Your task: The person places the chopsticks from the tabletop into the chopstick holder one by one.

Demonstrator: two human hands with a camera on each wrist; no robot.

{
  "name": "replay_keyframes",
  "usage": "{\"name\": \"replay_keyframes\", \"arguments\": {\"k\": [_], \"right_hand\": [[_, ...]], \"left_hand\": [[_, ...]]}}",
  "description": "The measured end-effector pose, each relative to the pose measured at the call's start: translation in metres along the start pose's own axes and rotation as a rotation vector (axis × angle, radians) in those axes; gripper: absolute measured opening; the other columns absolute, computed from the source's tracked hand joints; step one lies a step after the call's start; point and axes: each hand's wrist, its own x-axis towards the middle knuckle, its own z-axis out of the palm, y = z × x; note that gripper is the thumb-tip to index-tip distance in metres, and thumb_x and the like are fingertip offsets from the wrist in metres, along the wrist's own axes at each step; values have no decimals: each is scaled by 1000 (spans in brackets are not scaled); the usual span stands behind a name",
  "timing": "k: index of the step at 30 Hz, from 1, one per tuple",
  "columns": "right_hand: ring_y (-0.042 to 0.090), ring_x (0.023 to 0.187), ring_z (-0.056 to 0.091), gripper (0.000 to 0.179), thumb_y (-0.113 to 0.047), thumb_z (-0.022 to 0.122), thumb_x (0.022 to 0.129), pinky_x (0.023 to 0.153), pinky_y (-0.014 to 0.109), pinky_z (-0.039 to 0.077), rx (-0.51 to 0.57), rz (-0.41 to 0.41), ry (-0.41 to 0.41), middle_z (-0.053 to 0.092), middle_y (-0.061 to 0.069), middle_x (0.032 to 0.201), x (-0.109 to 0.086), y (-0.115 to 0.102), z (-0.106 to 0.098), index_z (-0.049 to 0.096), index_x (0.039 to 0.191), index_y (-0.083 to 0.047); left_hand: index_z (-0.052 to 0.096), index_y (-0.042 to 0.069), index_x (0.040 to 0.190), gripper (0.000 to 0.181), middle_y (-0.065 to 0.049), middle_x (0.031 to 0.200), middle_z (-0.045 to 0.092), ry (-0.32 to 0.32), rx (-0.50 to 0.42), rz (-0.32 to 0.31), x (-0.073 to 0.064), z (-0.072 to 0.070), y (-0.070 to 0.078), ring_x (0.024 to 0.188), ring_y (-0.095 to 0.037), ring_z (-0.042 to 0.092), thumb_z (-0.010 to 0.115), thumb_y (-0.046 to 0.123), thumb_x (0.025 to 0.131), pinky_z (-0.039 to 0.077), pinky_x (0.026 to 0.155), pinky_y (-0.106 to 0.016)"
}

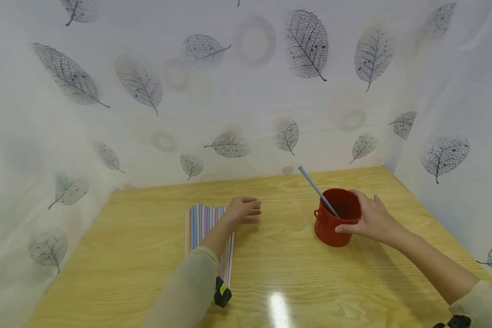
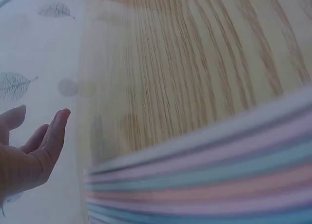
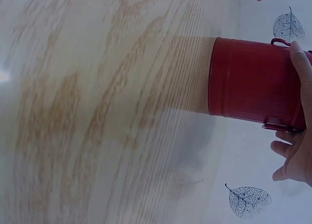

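My right hand [image 1: 371, 218] grips a small red metal bucket [image 1: 332, 234] at its rim, thumb on the near side and fingers toward the far side. Small loop handles show on the bucket [image 3: 253, 80] in the right wrist view. One slim blue stick [image 1: 315, 186] leans inside it, its upper end pointing to the back left. My left hand [image 1: 243, 210], empty with loosely bent fingers, hovers at the right of a row of pastel sticks [image 1: 201, 223]. The left forearm hides part of that row. In the left wrist view the sticks [image 2: 204, 182] lie side by side.
The wood-grain table [image 1: 283, 255] carries the row at left and the bucket at right. Behind and along both sides hangs a pale curtain [image 1: 246, 100] printed with grey leaves. A dark strap piece [image 1: 222, 292] sits at the left sleeve.
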Motion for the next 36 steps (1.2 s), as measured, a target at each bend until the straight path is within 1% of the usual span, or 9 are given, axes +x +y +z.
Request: {"name": "replay_keyframes", "arguments": {"k": [3,6,11,18,24,26,29,32,36], "right_hand": [[48,115,48,100,-42,85,65,104,77,10,-4,2,0,58,26,119,0,0,0,34,134,9],[48,114,48,100,-42,85,65,104,77,10,-8,2,0,58,26,119,0,1,0,34,133,10],[48,113,49,99,-41,85,65,104,77,10,-2,3,2,58,26,119,-1,0,0,35,133,9],[48,114,48,98,-40,86,65,104,78,9,7,2,3,58,26,119,-1,0,0,35,133,9],[48,115,48,99,-40,86,64,102,79,10,5,-2,5,58,26,119,1,-1,1,35,133,9],[48,115,48,99,-40,86,64,102,79,11,-1,0,2,59,26,119,1,-2,1,35,133,9],[48,114,48,99,-40,86,64,102,79,11,-5,0,4,58,26,119,1,-2,1,35,133,9],[48,114,48,98,-40,86,65,102,79,9,6,-2,4,58,26,119,2,-2,1,35,133,9],[47,115,48,98,-39,86,65,101,80,9,18,-3,-2,58,26,119,2,-2,1,35,133,9]], "left_hand": [[44,-8,131,41,-28,129,49,37,-6,-19,-3,-14,-2,118,-38,53,54,14,97,52,96,-44],[45,-8,130,40,-26,124,52,60,20,-45,-7,-28,-2,115,-38,54,54,13,97,52,96,-43],[43,-10,131,43,-26,121,54,71,98,-68,-14,-50,-4,112,-35,57,55,13,96,54,93,-40],[41,-11,133,42,-27,125,53,78,131,-76,-23,-78,-4,114,-35,56,50,12,98,53,95,-40],[45,-12,128,40,-23,114,60,117,193,-80,-34,-106,-9,94,-22,64,53,12,96,58,87,-33],[45,-13,127,40,-22,111,62,150,192,-86,-38,-113,-9,88,-18,64,55,10,95,58,85,-33],[43,-15,128,43,-25,112,61,199,203,-85,-46,-124,-9,85,-16,64,57,7,93,59,84,-33],[41,-16,128,46,-27,113,59,250,214,-80,-53,-134,-9,85,-19,64,58,4,91,59,83,-34],[37,-20,129,50,-32,115,55,279,237,-54,-60,-147,-11,92,-27,63,59,2,90,58,85,-37]]}}
